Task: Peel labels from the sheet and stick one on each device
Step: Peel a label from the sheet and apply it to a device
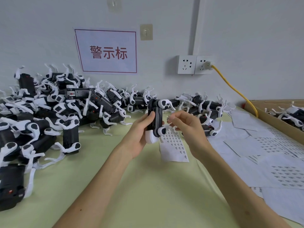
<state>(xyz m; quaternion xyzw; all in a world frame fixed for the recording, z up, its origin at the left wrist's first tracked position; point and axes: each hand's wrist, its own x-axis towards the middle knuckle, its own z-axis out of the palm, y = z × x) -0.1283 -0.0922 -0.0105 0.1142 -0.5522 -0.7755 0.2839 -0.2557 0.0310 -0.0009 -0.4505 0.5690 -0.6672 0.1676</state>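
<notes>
A pale wall [246, 30] bears a red-bordered sign [107, 51], twin sockets [195, 64] and a yellow cable [233, 87] above a green table [148, 186].

Bare forearms [102, 186], left hand [139, 135] and right hand [189, 129] — a small mole [80, 209] on the left forearm.

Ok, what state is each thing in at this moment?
Device: held upright in left hand.
Label: pinched by right hand, beside device, not yet stuck.
Label sheet: flat on table, labels left on it.
Yellow cable: plugged into right socket.
Left socket: empty.
Box: open, devices inside.
</notes>
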